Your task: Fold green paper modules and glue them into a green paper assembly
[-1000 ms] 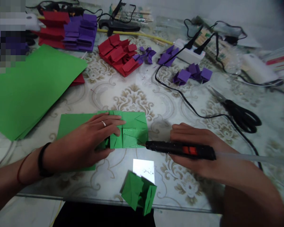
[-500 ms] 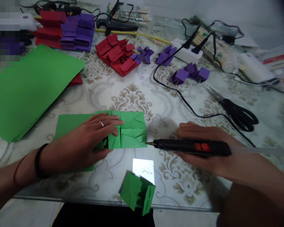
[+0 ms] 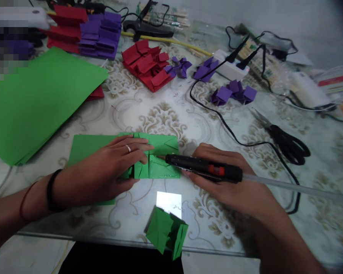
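Observation:
My right hand (image 3: pixel 231 192) is wrapped around a black glue gun (image 3: pixel 196 166) with a red part and a clear glue stick out of its back. Its tip meets a folded green paper piece (image 3: pixel 165 144) close to my left fingers. Shiny glue lines run along the piece's near right panel. My left hand (image 3: pixel 98 175) lies across the piece, fingers stretched out flat on top and thumb by the near edge. Under that hand is a flat green sheet (image 3: pixel 88 146), partly covered. A second folded green piece (image 3: pixel 157 230) sits at the table's front edge.
Large green sheets (image 3: pixel 40 102) lie on the left. Red folded paper (image 3: pixel 147 62) and purple folded pieces (image 3: pixel 221 95) stand farther back. Scissors (image 3: pixel 290 144) rest at the right, near a black cable (image 3: pixel 225 123) from the white power strip (image 3: pixel 230 66).
My right hand has moved left with the glue gun, whose tip went from the piece's near right corner to its middle. My left hand stays on the paper. The view has shifted slightly.

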Motion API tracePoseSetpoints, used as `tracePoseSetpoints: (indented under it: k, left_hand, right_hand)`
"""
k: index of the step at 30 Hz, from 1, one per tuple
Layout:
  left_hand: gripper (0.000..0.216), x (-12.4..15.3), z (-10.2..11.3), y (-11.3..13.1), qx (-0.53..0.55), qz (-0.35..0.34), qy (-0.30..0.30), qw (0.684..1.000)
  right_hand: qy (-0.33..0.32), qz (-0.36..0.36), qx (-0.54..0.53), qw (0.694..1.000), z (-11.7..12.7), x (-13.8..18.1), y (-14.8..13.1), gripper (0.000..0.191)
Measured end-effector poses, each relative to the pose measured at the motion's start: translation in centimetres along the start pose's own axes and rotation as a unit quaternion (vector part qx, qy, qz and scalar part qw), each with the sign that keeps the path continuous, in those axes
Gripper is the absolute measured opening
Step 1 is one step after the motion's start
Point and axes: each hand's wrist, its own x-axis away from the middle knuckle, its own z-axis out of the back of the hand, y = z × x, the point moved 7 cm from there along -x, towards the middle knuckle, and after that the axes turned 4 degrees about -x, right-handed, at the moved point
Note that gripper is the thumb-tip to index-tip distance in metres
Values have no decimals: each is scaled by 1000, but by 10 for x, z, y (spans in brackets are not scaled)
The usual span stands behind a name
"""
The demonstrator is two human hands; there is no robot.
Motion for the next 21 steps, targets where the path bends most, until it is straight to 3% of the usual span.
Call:
tracePoseSetpoints:
  k: [14, 21]
  left_hand:
    - [31, 1, -1, -2, -2, 4, -3, 1000]
    - [28, 1, -1, 0, -9, -8, -5, 1000]
  right_hand:
    - [-2, 13, 9, 1000, -6, -2, -4, 28]
    - [15, 3, 49, 999, 0, 9, 8, 17]
